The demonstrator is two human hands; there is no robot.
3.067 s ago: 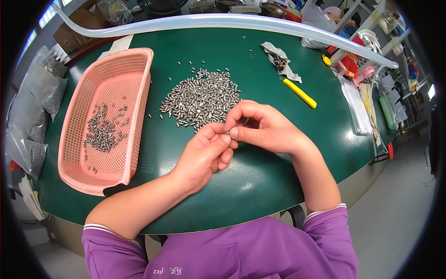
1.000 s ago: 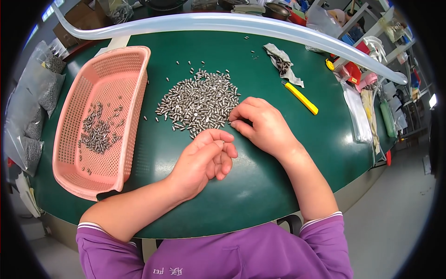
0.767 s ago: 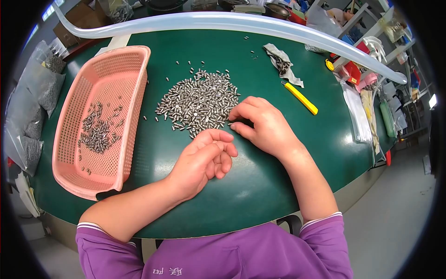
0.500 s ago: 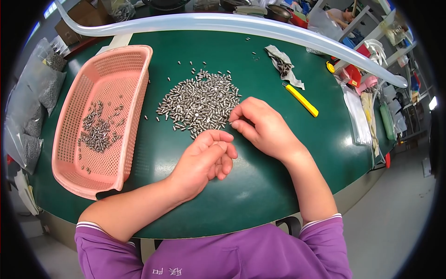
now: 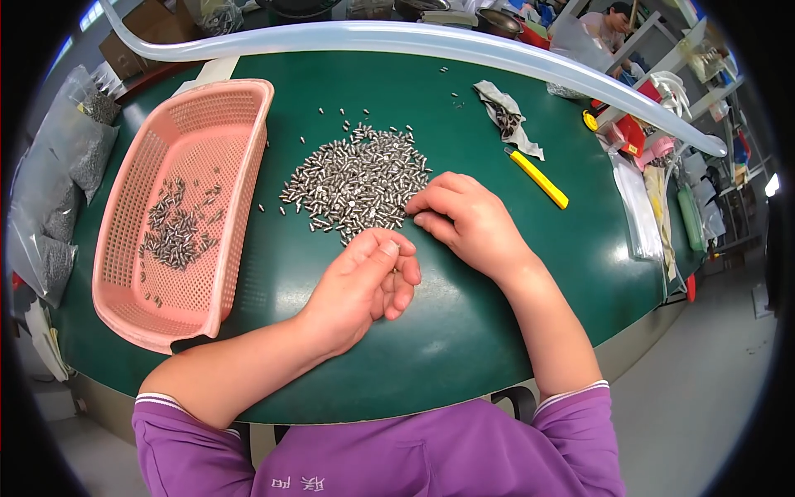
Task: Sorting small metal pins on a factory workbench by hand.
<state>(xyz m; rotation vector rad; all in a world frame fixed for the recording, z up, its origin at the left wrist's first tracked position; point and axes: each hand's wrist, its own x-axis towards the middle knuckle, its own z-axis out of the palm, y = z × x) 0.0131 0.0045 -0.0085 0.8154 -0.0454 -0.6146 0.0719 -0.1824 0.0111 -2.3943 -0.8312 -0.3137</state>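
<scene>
A heap of small silvery metal pieces point(image 5: 356, 178), short and bullet-shaped, lies on the green table. My right hand point(image 5: 472, 224) is at the heap's right edge, thumb and forefinger pinched on what looks like one such piece, mostly hidden by the fingertips. Just below the heap, my left hand point(image 5: 356, 286) is held palm inward, its thumb pressed against the forefinger and the other fingers curled. Whatever may be between that thumb and finger is too small to make out. At the left, a pink plastic basket point(image 5: 236, 224) holds a smaller batch of similar pieces.
A yellow utility knife point(image 5: 537, 178) and a crumpled whitish wrapper point(image 5: 507, 116) lie at the right. A thick translucent tube point(image 5: 397, 37) arches across the far side. Filled clear bags point(image 5: 62, 199) stand beyond the basket. Another person point(image 5: 609, 29) is at the far right back.
The left thumb has shifted up onto the forefinger, near its tip. The right fingertips have moved slightly left, toward the heap. The basket and heap look unchanged.
</scene>
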